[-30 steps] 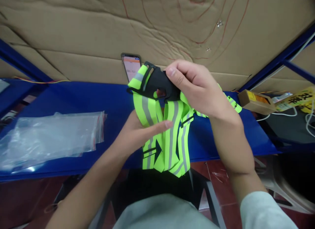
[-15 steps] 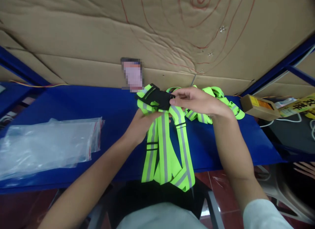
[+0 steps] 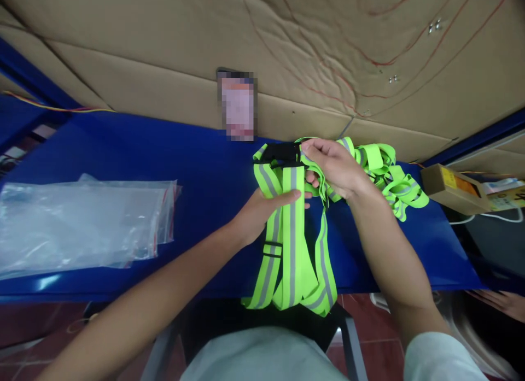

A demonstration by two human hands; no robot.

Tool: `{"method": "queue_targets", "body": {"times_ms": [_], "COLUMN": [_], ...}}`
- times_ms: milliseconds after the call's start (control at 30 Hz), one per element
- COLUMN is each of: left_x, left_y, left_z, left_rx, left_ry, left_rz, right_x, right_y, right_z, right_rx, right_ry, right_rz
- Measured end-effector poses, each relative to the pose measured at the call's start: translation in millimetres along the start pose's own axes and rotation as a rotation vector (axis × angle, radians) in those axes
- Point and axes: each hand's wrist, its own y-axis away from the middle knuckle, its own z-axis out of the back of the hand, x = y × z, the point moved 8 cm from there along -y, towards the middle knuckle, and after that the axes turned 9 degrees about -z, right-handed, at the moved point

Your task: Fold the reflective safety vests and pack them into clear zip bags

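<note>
A neon-yellow reflective strap harness (image 3: 292, 233) with grey stripes hangs in folds over the front of the blue table. My left hand (image 3: 266, 209) is closed round its bundled straps, thumb lying across a front strap. At the top of the bundle is a black buckle (image 3: 281, 152). My right hand (image 3: 332, 165) pinches the strap beside the buckle's right end, fingers partly hidden behind the webbing. A black slider (image 3: 272, 250) shows on the left strap. Behind my right hand lies a pile of similar reflective straps (image 3: 381, 162).
Clear zip bags (image 3: 82, 225) lie at the left of the blue table (image 3: 197, 151). A phone with a blurred screen (image 3: 238, 105) leans on the cardboard wall (image 3: 164, 80). A small cardboard box (image 3: 453, 189) stands at the right. Another person's hand (image 3: 500, 302) shows at the lower right.
The view has shifted, showing more of the strap pile. The buckle has turned more level, and the right-hand strap now hangs twisted and edge-on. Both hands still hold the harness.
</note>
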Motion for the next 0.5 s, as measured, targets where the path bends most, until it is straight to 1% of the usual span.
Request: {"method": "queue_targets", "body": {"times_ms": [33, 100, 133, 167, 233, 300, 333, 400, 467, 500], "left_x": [-2.5, -6.7, -6.2, -4.4, -0.8, -1.3, -3.0, -5.9, -6.4, -6.2], "left_y": [-0.5, -0.7, -0.4, 0.0, 0.7, 1.1, 0.9, 0.1, -0.9, -1.5], "left_z": [1.4, 9.8, 13.2, 14.9, 13.7, 12.6, 14.3, 20.1, 24.4, 25.2], "left_rx": [-0.028, -0.127, -0.157, -0.164, -0.121, -0.078, -0.084, -0.131, -0.175, -0.184], "left_ry": [0.012, -0.013, -0.010, 0.017, 0.107, 0.166, 0.170, 0.149, 0.140, 0.142], "left_rz": [-0.017, -0.041, -0.023, 0.012, 0.083, 0.099, 0.078, 0.022, -0.015, -0.028], "right_x": [-1.8, -2.8, -0.8, 3.1, 12.9, 18.4, 18.4, 15.3, 12.0, 10.7], "right_y": [-1.1, -1.5, -0.4, 1.9, 9.5, 15.7, 16.4, 13.8, 9.8, 7.5], "right_z": [-2.4, -8.2, -9.9, -10.0, -7.0, -4.3, -4.1, -5.6, -8.4, -10.3], "right_rx": [-0.036, -0.100, -0.139, -0.194, -0.335, -0.445, -0.464, -0.439, -0.364, -0.302], "right_ry": [0.004, 0.062, 0.114, 0.175, 0.310, 0.419, 0.451, 0.457, 0.405, 0.369], "right_rz": [0.026, 0.096, 0.152, 0.225, 0.389, 0.498, 0.516, 0.504, 0.459, 0.426]}}
